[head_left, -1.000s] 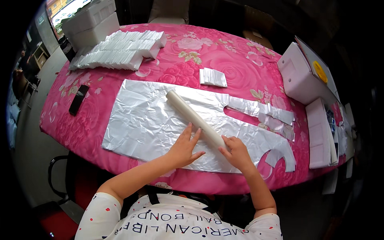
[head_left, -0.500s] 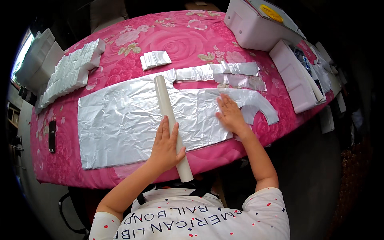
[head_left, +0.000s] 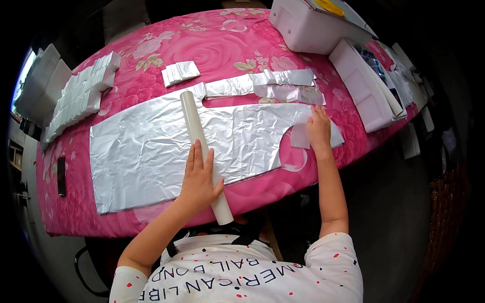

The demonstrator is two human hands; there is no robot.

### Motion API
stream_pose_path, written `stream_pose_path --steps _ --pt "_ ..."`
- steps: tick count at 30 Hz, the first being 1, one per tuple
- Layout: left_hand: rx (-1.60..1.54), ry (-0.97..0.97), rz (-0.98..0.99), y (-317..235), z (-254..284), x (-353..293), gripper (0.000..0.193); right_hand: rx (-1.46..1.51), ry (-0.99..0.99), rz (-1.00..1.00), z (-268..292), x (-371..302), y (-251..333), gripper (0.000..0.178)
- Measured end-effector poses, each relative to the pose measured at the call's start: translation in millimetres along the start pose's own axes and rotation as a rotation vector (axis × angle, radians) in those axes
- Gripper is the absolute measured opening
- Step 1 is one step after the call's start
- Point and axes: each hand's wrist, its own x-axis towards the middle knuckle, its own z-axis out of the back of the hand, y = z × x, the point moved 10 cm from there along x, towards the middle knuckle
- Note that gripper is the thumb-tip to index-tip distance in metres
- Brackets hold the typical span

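We are pressing our left hand flat, fingers spread and nothing gripped, onto the near end of a long white cardboard tube that is lying across a big sheet of aluminium foil on the pink flowered tablecloth; the tube's near tip is sticking out past the table edge towards us. Our right hand is resting open, palm down, on the foil's far right corner, beside a curved cut-out in the sheet. We are judging the foil to be very light, thin and easily creased or torn, so it is wanting flat palms or a gentle pinch at an edge rather than a grab in the middle. The tube is looking stiff, light and ready to roll, so we are steadying it from above. Foil strips are lying just beyond the sheet, and stacked folded foil pieces are sitting at the far left
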Motion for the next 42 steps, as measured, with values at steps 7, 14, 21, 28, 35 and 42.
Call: stream_pose_path --steps 7,14,21,28,35,42 --pt "-0.014 -0.021 -0.028 0 0 -2 0.074 0.052 0.094 0.026 -31 -3 -57 0.049" --pt "-0.037 -0.019 -0.032 -7 -3 3 0.072 0.137 -0.179 -0.030 12 -13 -56 0.018" --pt "-0.037 -0.004 -0.042 -9 -5 3 0.071 0.281 -0.363 -0.023 62 -23 -37 0.011" --pt "-0.242 -0.159 -0.212 -31 17 0 0.064 0.838 0.008 0.120 74 -60 128 0.013" --pt "-1.482 0.258 0.495 45 -13 -14 0.028 0.950 0.208 0.672 84 -150 278 0.022" --pt "-1.102 0.134 0.933 228 65 -120 0.015 0.326 0.543 0.345 29 -174 259 0.046"
